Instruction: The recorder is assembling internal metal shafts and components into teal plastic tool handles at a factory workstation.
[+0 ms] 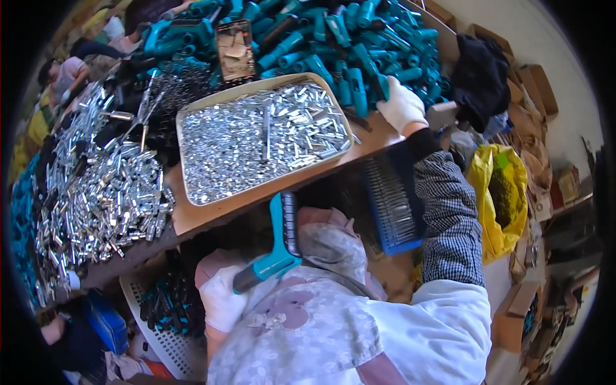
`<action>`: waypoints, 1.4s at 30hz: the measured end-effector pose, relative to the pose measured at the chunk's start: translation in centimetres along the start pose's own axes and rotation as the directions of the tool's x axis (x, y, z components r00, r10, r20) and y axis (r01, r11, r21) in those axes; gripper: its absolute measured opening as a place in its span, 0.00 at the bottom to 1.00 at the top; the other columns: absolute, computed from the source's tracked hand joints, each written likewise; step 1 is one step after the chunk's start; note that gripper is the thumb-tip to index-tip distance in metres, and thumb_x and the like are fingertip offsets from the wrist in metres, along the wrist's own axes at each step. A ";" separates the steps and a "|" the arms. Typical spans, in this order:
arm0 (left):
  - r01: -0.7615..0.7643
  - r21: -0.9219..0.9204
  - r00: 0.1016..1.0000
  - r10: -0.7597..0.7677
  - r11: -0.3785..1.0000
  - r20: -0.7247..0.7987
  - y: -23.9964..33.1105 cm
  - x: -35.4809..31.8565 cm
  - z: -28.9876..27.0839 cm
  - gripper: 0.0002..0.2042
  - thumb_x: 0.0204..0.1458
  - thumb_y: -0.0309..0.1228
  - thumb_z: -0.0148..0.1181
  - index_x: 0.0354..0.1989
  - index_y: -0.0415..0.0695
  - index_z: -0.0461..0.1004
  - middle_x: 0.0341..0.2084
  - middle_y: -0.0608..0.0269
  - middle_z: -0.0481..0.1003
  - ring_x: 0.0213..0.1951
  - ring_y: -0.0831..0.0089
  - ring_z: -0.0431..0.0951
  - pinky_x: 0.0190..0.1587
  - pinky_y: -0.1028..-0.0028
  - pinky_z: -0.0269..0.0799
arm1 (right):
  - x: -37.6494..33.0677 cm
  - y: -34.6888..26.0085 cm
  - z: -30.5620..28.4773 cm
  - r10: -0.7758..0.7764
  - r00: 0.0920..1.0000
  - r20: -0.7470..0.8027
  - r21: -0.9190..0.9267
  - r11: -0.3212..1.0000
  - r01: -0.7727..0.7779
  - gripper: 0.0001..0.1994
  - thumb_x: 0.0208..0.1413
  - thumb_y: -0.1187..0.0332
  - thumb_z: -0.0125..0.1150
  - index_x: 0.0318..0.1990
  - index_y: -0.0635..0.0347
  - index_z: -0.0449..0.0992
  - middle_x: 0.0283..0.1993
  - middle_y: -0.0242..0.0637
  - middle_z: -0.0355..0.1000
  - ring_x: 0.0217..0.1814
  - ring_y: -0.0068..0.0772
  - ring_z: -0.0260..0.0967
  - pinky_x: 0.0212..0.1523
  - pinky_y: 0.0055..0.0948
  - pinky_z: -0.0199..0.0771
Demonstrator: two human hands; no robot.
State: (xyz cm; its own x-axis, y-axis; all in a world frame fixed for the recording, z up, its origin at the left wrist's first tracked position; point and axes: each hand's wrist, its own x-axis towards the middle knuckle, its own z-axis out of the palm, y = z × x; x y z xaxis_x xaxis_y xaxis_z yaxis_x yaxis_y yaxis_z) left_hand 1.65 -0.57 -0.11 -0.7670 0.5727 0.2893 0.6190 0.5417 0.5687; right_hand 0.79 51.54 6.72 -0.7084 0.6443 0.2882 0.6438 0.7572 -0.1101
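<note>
Cluttered surface (212, 215) holds a tray (192, 192) of metal pins; left hand (221, 301) grips a teal brush handle (276, 247) closed, right hand (402, 106) closes on teal handles (346, 45).

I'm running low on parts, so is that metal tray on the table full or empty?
Full: the tray is heaped edge to edge with small shiny metal pieces.

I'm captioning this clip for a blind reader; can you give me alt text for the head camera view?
A person in white gloves holds a teal-handled tool in the left hand while the right hand reaches into a pile of teal handles on a workbench. Between them sits a tray of small shiny metal parts, with more heaped at left.
</note>
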 end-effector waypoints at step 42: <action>-0.264 0.293 0.893 0.118 0.919 0.435 0.9 4.4 -3.1 0.08 0.45 0.34 0.63 0.34 0.48 0.77 0.28 0.59 0.78 0.31 0.60 0.81 0.34 0.61 0.77 | -19.8 -19.5 -5.0 -0.928 0.344 0.142 0.720 0.335 0.607 0.29 0.56 0.52 0.65 0.60 0.60 0.70 0.44 0.53 0.77 0.47 0.56 0.76 0.46 0.46 0.76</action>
State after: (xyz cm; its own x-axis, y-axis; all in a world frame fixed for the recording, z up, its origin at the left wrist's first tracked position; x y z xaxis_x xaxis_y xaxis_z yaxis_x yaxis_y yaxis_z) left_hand -1.70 0.51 4.05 -0.5384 0.8427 -0.0095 0.8208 0.5269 0.2204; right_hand 3.74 23.48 7.86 -0.8825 -0.4657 0.0663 -0.4224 0.7226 -0.5472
